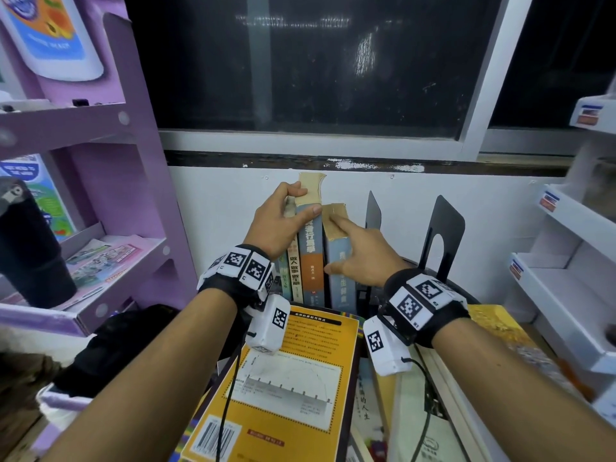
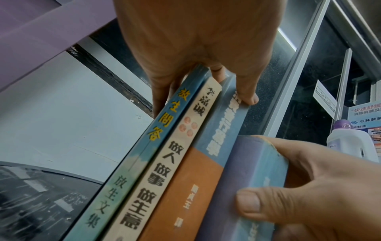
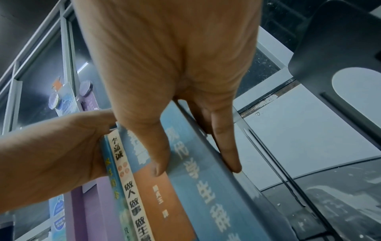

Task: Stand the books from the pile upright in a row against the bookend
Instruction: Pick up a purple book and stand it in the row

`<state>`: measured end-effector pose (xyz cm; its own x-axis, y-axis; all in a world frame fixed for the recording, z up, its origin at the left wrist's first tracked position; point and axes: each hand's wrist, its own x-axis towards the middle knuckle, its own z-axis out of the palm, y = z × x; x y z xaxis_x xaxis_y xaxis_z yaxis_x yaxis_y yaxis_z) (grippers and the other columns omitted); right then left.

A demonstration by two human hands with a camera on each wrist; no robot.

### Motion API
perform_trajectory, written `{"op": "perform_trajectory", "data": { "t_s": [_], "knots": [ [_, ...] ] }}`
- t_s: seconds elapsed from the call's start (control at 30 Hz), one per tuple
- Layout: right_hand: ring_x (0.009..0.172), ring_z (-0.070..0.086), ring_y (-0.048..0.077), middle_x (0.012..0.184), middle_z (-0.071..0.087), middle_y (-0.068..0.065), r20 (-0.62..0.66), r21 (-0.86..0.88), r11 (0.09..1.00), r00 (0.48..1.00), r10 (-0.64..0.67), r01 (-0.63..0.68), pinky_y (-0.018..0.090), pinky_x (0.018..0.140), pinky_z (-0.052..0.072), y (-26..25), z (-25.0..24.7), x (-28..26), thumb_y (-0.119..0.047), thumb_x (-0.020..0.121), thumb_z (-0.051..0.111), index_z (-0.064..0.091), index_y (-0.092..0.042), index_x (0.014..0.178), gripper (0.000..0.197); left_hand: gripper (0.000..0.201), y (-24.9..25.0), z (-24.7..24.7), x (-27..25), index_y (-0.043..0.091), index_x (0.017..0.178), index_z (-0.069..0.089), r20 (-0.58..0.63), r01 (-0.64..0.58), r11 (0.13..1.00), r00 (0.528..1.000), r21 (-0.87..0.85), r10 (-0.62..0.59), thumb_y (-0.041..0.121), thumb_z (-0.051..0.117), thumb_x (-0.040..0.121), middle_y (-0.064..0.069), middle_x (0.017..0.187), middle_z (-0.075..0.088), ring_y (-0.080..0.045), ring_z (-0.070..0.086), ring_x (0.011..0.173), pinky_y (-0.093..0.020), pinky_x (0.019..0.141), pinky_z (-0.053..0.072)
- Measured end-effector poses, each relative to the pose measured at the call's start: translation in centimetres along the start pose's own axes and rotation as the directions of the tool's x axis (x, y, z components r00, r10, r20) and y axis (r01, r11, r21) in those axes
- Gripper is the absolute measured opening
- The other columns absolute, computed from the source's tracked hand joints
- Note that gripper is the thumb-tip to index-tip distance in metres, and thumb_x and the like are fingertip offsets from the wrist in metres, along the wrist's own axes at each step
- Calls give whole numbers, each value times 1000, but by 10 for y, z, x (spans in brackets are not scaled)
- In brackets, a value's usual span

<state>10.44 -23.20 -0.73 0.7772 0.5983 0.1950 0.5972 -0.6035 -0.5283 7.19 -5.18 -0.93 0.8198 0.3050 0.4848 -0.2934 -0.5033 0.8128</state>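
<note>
- Purple shelf unit (image 1: 143, 181) is standing at far left, against the white wall (image 1: 226, 208) under the dark window.
- Left hand (image 1: 278, 221) is gripping the tops of three upright books: fingers curling over the far side, thumb pressing on the near spine.
- Those three, left to right: teal-spine book (image 2: 132, 163), cream-spine book (image 2: 156, 171), blue-and-orange book (image 1: 310, 258). Long axes are running vertical, spines facing the camera wearer, top edges pointing up toward the window sill.
- Thick blue book (image 1: 340, 271) is standing upright just right of the blue-and-orange one, touching it, spine also facing out.
- Right hand (image 1: 366, 258) is holding the thick blue book: thumb lying on its spine, fingers running straight along its right cover.
- Two black bookends (image 1: 443, 235) are standing right of the row; near plate is sitting just beside the right-hand fingers. Contact between book and plate: cannot tell.
- Pile of flat books (image 1: 286, 381) is lying in front, yellow back cover on top, long axis running toward the wearer.
- White shelves (image 1: 563, 281) are sitting at far right.
</note>
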Motion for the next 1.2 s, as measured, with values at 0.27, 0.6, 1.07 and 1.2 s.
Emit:
{"op": "perform_trajectory", "data": {
  "t_s": [0.27,0.6,1.07,1.2],
  "knots": [
    [119,55,26,133,58,9,-84,35,999,996,-7,10,33,101,44,0,13,9,-24,78,80,33,-25,148,85,30,-3,1,1,28,104,54,-9,-4,1000,1000,-1,4,42,70,83,7,144,48,-12,49,126,-41,105,43],
    [125,49,28,136,56,9,-104,2,1000,995,8,-7,32,102,41,2,13,15,-28,74,83,34,-24,148,90,30,-2,-1,1,29,103,53,-6,3,1000,1000,10,-3,43,69,83,6,143,48,-14,50,125,-42,104,43],
    [120,54,30,135,55,10,-44,-38,999,999,3,-5,37,100,45,2,12,19,-30,75,82,33,-27,146,86,30,2,-1,-2,28,105,54,-8,29,1000,1000,-10,-29,41,69,83,5,145,47,-13,50,125,-41,104,44],
    [110,58,27,129,57,9,-20,-14,1000,1000,12,-13,35,93,50,4,10,20,-32,76,81,29,-29,144,86,31,6,-1,-4,28,106,54,-5,39,999,999,-1,-39,42,69,83,5,145,46,-13,50,125,-40,104,44]
  ]
}}
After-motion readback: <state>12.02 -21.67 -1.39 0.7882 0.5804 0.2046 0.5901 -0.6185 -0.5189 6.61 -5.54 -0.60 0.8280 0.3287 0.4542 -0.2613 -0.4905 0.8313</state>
